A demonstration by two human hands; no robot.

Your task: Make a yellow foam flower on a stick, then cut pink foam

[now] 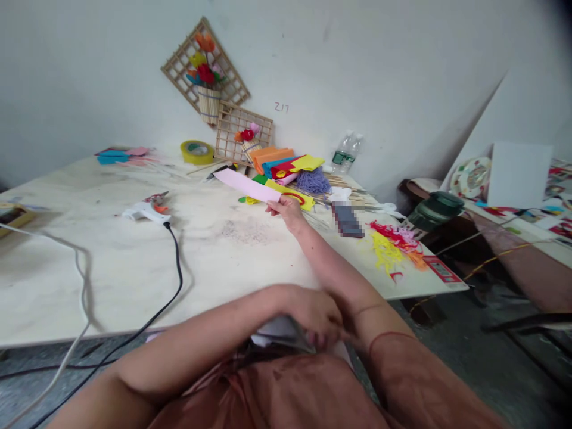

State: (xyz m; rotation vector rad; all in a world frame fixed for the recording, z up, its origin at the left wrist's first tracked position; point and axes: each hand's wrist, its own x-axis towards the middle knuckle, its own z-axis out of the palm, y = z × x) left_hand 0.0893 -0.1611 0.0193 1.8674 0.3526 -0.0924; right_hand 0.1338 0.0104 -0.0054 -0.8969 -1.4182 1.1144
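A long pale pink strip (245, 186), of felt or paper, stretches leftward from my right hand (286, 211). The thumb and fingers of that hand pinch its right end just above the table. My left hand (318, 319) is low, in front of my body, against the inside of my right forearm. Its fingers curl downward and are partly hidden, so what they hold, if anything, does not show. Beyond the strip lie a yellow sheet (308, 202) with a red ring shape on it, rolled orange felt (271, 157) and a purple bundle of yarn-like strands (314, 181).
A white glue gun (147, 213) with a black cord rests on the left of the table (134, 286). Yellow tape (196, 152) and wooden lattices (243, 128) with flowers stand at the back. A phone (347, 219), yellow scraps (385, 250) and a green container (435, 208) are rightward.
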